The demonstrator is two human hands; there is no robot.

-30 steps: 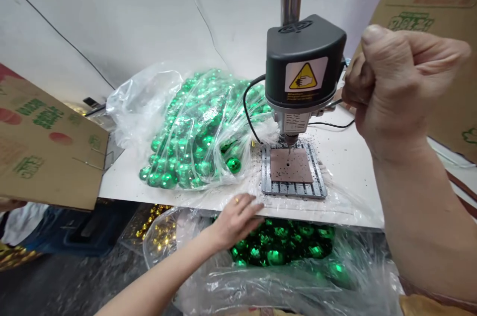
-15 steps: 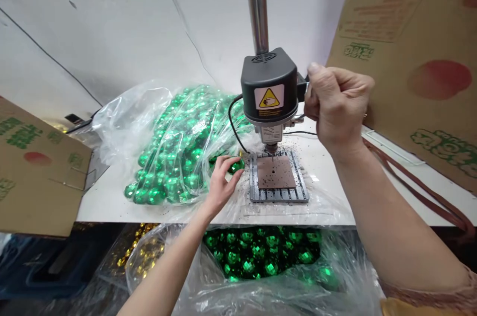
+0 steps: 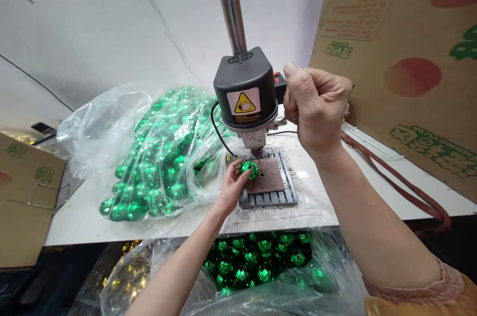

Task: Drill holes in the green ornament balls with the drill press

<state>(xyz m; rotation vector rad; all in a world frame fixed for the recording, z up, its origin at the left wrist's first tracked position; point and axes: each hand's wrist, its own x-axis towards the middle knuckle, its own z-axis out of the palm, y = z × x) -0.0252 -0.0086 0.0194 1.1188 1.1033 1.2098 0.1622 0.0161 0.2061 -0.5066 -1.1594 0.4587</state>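
Between the thumb and fingers of my left hand [image 3: 233,184] is a shiny green faceted ball [image 3: 249,170]. The ball is over the left part of a brown square board [image 3: 274,182], just beneath the chuck [image 3: 257,152] of a small black drill press [image 3: 244,87]. The board rests on a grey slotted base plate [image 3: 288,199], and a dark hole shows in it. My right hand [image 3: 320,107] is closed in a fist at the right side of the drill press, round its feed handle, which the fingers mostly hide.
A clear plastic bag of green balls [image 3: 160,157] lies on the white table [image 3: 82,226] at left. Another bag of green balls [image 3: 257,259] is below the front edge, beside gold balls [image 3: 130,276]. Cardboard boxes [image 3: 372,57] flank both sides. A brown strap [image 3: 395,177] lies at right. Dark shavings are scattered around the base.
My left hand has brought the green ball rightward from beside the bag to over the board, under the drill. My right hand stays at the handle. The whole view has shifted slightly.
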